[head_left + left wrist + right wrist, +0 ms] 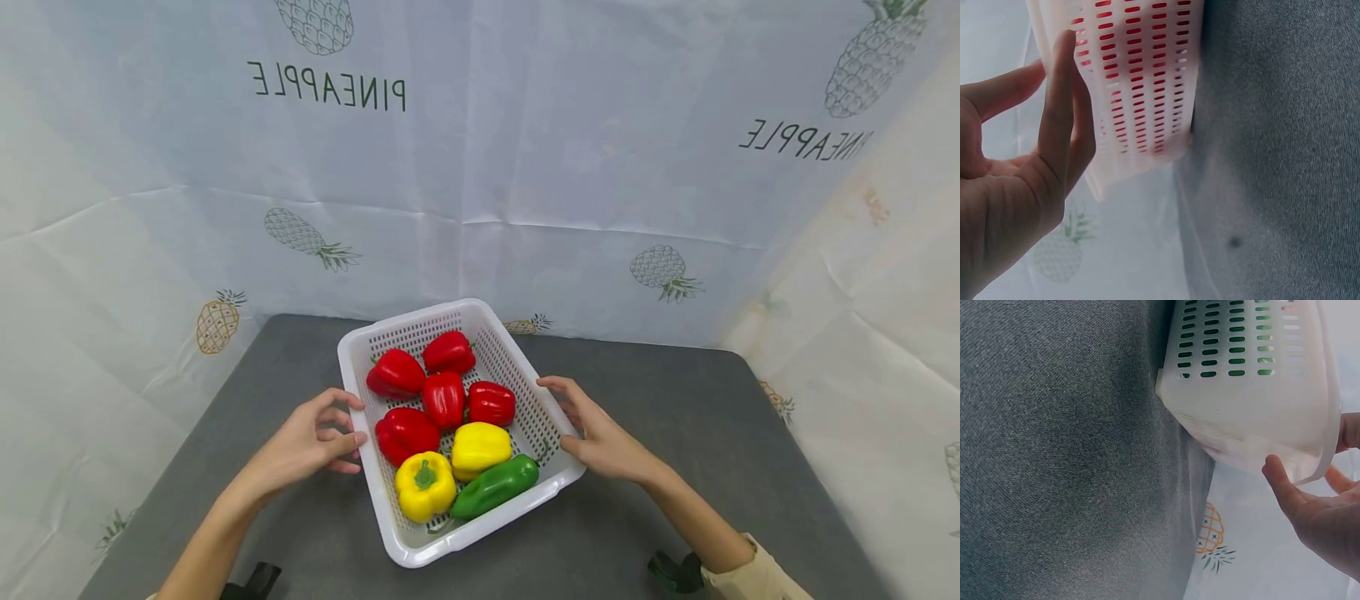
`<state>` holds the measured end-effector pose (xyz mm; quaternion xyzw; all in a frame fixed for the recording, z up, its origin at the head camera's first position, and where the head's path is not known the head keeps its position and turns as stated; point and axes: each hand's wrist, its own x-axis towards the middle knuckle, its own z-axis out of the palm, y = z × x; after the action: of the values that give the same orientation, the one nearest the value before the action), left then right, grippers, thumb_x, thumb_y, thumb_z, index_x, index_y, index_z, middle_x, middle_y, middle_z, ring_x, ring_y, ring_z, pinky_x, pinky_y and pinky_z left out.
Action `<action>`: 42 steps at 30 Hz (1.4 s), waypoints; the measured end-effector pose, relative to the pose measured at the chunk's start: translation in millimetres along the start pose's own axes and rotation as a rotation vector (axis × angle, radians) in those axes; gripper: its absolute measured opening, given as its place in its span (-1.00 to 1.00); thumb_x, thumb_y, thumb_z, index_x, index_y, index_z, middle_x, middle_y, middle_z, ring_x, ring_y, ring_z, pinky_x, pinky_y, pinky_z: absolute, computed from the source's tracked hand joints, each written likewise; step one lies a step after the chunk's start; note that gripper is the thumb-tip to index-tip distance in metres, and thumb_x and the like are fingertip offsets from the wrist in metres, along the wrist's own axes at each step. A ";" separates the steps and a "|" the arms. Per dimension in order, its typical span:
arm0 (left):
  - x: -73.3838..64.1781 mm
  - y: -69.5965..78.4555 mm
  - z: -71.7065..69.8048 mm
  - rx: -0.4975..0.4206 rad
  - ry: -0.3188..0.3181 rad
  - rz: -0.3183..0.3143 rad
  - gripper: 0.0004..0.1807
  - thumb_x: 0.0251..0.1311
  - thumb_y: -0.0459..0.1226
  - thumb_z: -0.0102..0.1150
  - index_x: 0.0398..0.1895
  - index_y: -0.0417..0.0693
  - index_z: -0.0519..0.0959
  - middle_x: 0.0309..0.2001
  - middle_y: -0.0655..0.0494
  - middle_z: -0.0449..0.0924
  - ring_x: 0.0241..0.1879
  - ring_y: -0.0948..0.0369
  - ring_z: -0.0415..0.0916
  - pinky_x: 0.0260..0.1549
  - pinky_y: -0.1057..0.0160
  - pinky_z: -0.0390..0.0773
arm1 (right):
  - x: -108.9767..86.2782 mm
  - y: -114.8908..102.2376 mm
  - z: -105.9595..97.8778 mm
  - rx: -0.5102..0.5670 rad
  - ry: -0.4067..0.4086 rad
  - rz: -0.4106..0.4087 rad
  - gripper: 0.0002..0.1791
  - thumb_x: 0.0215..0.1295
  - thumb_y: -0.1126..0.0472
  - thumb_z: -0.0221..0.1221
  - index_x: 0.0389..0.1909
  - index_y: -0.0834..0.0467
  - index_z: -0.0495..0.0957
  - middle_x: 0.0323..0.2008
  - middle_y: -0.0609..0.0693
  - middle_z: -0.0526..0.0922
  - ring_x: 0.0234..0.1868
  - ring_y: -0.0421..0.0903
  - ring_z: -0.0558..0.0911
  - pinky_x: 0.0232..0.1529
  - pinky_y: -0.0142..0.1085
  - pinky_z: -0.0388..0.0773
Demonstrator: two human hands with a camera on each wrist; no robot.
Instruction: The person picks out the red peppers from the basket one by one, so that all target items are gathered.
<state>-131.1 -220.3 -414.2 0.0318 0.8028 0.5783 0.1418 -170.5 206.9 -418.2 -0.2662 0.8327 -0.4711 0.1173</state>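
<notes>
A white perforated plastic basket (408, 533) sits at a slant on the dark table, several red bell peppers (395, 373) inside. Toward its near end lie two yellow bell peppers, one blocky (480, 450) and one stem up (425, 487), beside a long green pepper (495, 487). My left hand (318, 437) holds the basket's left rim; in the left wrist view the thumb is at the rim and the fingers (1057, 119) lie against the outer wall. Opposite, my right hand (600, 433) holds the right rim, fingertips (1274, 467) below the lip.
The dark grey tabletop (660, 400) extends on both sides of the basket. Behind and beside it hangs a pale sheet (525, 150) printed with pineapples. Black straps (675, 573) show near both wrists.
</notes>
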 end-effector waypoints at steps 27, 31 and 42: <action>3.8 -3.8 4.6 -0.014 0.069 -0.030 -0.33 0.37 -0.28 0.45 0.39 -0.30 0.30 -0.08 -0.21 0.74 -0.24 0.06 0.84 -0.21 -0.04 0.89 | 49.1 -64.7 -25.7 -0.202 -0.033 -0.137 -0.24 0.43 0.33 0.31 0.58 0.15 0.24 0.55 0.22 0.44 0.53 0.33 0.50 0.50 0.31 0.53; 4.6 -3.3 5.1 -0.020 0.084 -0.051 -0.33 0.37 -0.28 0.46 0.40 -0.28 0.32 -0.08 -0.20 0.73 -0.25 0.06 0.83 -0.20 -0.04 0.89 | 69.0 -83.1 -28.1 -0.189 -0.086 -0.157 -0.24 0.44 0.29 0.33 0.58 0.15 0.25 0.58 0.17 0.42 0.60 0.25 0.44 0.52 0.29 0.52; 1.3 -9.8 7.5 -0.110 0.093 -0.015 -0.39 0.39 -0.32 0.44 0.33 -0.32 0.33 -0.15 -0.15 0.75 -0.31 0.04 0.81 -0.22 -0.05 0.89 | 127.1 -103.0 -7.9 -0.212 -0.354 -0.210 -0.18 0.42 0.20 0.38 0.60 0.16 0.21 0.59 0.15 0.40 0.61 0.14 0.45 0.56 0.18 0.53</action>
<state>-129.2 -216.3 -425.8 -0.0088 0.7758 0.6212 0.1103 -245.4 99.5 -319.7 -0.4407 0.8117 -0.3367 0.1831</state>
